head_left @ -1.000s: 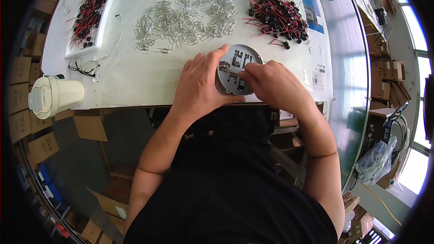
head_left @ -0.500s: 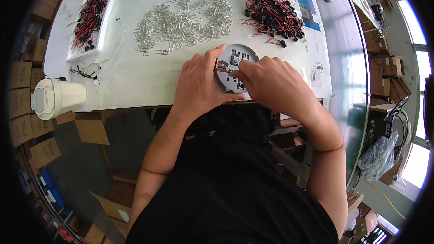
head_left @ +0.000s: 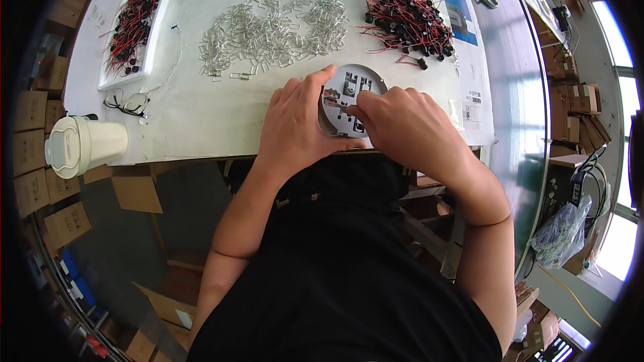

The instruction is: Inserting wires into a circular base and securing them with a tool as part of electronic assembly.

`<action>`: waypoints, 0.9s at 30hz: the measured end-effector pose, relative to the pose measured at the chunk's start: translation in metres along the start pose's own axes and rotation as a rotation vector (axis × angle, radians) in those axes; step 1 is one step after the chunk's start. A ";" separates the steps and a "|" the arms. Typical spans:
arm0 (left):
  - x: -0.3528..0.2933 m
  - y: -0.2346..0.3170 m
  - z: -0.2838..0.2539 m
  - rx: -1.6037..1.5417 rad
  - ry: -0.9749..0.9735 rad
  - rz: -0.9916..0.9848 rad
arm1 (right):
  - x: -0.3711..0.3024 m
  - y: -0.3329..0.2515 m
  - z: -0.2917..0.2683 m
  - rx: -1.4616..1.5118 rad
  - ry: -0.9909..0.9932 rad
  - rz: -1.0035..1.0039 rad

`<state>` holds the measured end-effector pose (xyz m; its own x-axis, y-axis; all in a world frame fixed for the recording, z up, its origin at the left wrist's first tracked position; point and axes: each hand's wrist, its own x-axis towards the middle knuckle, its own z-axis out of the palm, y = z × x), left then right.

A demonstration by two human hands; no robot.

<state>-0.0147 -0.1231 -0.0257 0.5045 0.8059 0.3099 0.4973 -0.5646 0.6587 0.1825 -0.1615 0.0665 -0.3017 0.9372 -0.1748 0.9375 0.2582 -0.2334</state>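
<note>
Just over the near edge of the worktable point(head_left: 194, 131), round grey housing point(head_left: 351, 79), face tipped up toward the head camera, slots and metal parts on it. Left hand point(head_left: 293, 121) wraps it from the left: thumb along the near rim, fingers up the left side, opened only as wide as the body; likely bracing it against pushing. Right hand point(head_left: 412, 121) comes over from the right, thumb and forefinger nearly together on the face, other fingers curled; probably for fine work at one slot. Can't tell if a small piece sits in that pinch, fingers hide it.

Beyond the housing and to the left, loose heap of clear U-shaped clips point(head_left: 268, 37); beyond and to the right, heap of black buzzers with red leads point(head_left: 408, 20). Both presumably spread there for easy reach. Far left of the housing, white tray point(head_left: 153, 43) with more wired parts, then eyeglasses point(head_left: 136, 103) and a cream lidded cup point(head_left: 104, 142), apparently parked off to the side.

Surface: pale, a bit stained, blue sheet point(head_left: 463, 17) beyond the housing at right. Room: stacked cartons point(head_left: 30, 134) well left of the housing, shelving, plastic bag point(head_left: 562, 238) and bright windows point(head_left: 617, 161) well right.
</note>
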 end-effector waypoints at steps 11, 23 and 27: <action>0.001 0.001 -0.001 -0.005 -0.003 -0.002 | -0.003 0.004 0.007 -0.027 0.007 0.025; 0.000 -0.001 -0.004 -0.056 0.002 -0.001 | -0.010 0.017 0.033 0.721 0.255 0.101; 0.001 0.000 -0.004 -0.047 -0.006 0.015 | -0.014 0.018 0.029 0.499 0.245 0.128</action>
<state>-0.0173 -0.1218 -0.0229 0.5163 0.7961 0.3158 0.4556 -0.5675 0.6859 0.1982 -0.1765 0.0371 -0.0866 0.9961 -0.0187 0.7503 0.0529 -0.6590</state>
